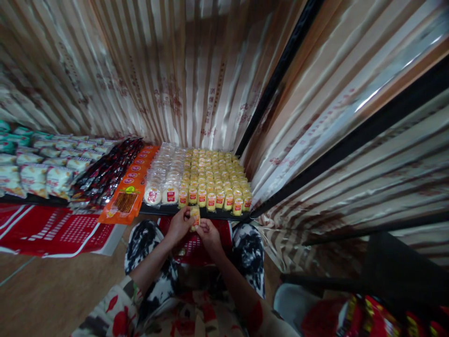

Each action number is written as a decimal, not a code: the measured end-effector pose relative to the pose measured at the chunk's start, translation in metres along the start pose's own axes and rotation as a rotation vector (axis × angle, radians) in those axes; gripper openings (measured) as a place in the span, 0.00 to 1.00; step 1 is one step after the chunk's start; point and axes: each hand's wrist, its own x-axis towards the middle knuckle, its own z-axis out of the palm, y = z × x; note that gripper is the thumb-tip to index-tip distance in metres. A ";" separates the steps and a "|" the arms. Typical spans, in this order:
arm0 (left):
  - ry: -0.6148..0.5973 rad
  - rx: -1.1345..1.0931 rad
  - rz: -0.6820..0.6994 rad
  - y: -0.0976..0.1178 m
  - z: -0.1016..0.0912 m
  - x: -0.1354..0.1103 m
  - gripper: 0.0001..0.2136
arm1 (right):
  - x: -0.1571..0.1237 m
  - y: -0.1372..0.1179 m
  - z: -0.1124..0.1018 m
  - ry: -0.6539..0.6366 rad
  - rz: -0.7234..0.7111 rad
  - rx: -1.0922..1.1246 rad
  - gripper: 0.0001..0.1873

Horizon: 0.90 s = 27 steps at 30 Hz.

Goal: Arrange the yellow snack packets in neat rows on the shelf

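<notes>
My left hand (179, 225) and my right hand (207, 232) meet just below the shelf edge, both closed on one small yellow packaged snack (194, 215). Right above them, the black shelf (196, 213) carries several rows of the same yellow packets with red labels (213, 180). Round white wrapped cakes (164, 182) lie to the left of those rows. A red basket (192, 245) sits between my knees, under my hands.
Orange snack packs (131, 187), dark wrapped sticks (108, 171) and pale bags (38, 173) fill the shelf further left. Shelving above and to the right has striped sheeting (196, 75) hanging over it. A black post (280, 70) rises at the shelf corner. Red packets (368, 318) lie at bottom right.
</notes>
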 end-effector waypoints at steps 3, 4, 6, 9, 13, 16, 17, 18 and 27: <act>0.004 0.035 0.014 0.002 -0.001 -0.001 0.14 | 0.006 -0.001 0.003 0.034 -0.014 -0.032 0.09; 0.011 0.057 0.019 0.003 -0.001 -0.001 0.14 | 0.008 -0.003 0.004 0.046 -0.019 -0.042 0.09; 0.041 0.104 0.044 0.005 -0.002 0.001 0.13 | 0.013 -0.005 0.006 0.063 -0.027 -0.060 0.09; 0.111 0.170 0.126 0.006 -0.002 0.005 0.13 | 0.019 -0.009 0.009 0.077 -0.040 -0.081 0.08; 0.171 0.301 0.230 0.005 -0.003 0.014 0.12 | 0.027 -0.010 0.012 0.101 -0.066 -0.123 0.08; 0.220 0.351 0.260 0.001 -0.001 0.019 0.11 | 0.032 -0.009 0.013 0.128 -0.092 -0.169 0.08; 0.229 0.356 0.267 -0.001 0.000 0.021 0.11 | 0.034 -0.009 0.014 0.136 -0.101 -0.185 0.07; 0.234 0.359 0.272 -0.003 0.001 0.022 0.10 | 0.035 -0.009 0.014 0.142 -0.108 -0.201 0.07; 0.256 0.382 0.283 -0.007 0.004 0.028 0.11 | 0.040 -0.011 0.017 0.178 -0.114 -0.369 0.07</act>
